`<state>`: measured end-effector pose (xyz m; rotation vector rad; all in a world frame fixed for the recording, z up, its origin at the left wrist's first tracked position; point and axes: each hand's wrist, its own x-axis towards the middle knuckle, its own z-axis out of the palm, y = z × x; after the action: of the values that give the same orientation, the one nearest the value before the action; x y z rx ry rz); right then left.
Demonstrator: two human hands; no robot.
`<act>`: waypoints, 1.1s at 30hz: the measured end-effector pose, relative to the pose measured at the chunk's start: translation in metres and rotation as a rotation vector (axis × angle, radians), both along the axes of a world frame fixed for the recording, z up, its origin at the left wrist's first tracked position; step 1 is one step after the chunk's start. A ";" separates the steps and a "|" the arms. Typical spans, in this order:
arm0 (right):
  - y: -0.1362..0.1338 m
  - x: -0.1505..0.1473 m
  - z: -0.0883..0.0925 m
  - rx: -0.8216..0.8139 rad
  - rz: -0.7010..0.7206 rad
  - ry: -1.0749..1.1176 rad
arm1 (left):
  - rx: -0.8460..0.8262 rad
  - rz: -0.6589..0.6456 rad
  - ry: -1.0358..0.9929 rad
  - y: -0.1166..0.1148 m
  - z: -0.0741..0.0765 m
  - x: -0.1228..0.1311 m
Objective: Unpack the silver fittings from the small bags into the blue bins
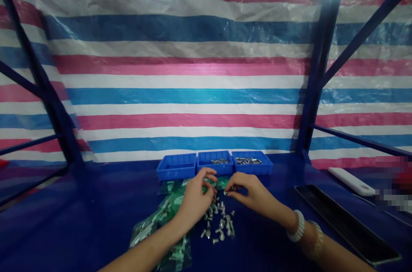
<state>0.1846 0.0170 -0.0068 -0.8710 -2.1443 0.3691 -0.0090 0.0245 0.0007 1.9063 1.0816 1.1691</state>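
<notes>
My left hand [196, 197] hovers over a scatter of small silver bolts [219, 222] on the blue table, fingers curled in a pinch; what they hold is too small to name. My right hand [249, 192] pinches a small silver bolt [225, 193] just right of the left hand's fingertips. Clear green-printed plastic bags [167, 220] lie under and left of my left forearm. Behind the hands stand three blue trays: the left tray [176, 167] looks empty, the middle tray [215, 162] and the right tray [251, 162] hold silver parts.
A black phone or tablet [344, 222] lies flat at the right, with a white oblong object [350, 181] beyond it. Blue shelf posts [317, 74] and a striped pink, white and blue tarp [180, 74] close off the back.
</notes>
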 end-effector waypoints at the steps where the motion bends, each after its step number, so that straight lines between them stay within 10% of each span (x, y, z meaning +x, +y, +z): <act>1: -0.002 0.000 0.002 0.058 -0.005 0.024 | -0.084 -0.036 -0.044 -0.004 -0.001 0.002; 13: -0.012 -0.013 -0.003 0.177 -0.109 0.094 | -0.612 -0.117 -0.413 -0.031 -0.001 0.010; 21: -0.001 -0.019 -0.022 -0.165 -0.087 0.420 | -0.175 -0.049 -0.247 -0.020 0.005 0.017; 26: 0.007 -0.003 -0.015 -0.078 -0.126 0.185 | 0.350 0.077 0.316 0.030 0.033 0.032; 33: 0.001 0.008 -0.006 -0.177 0.178 -0.166 | 0.373 0.077 0.545 0.076 0.027 0.040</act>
<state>0.1923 0.0175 -0.0125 -0.8353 -2.3784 0.6031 0.0313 0.1002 0.0280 2.5943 1.2878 0.9604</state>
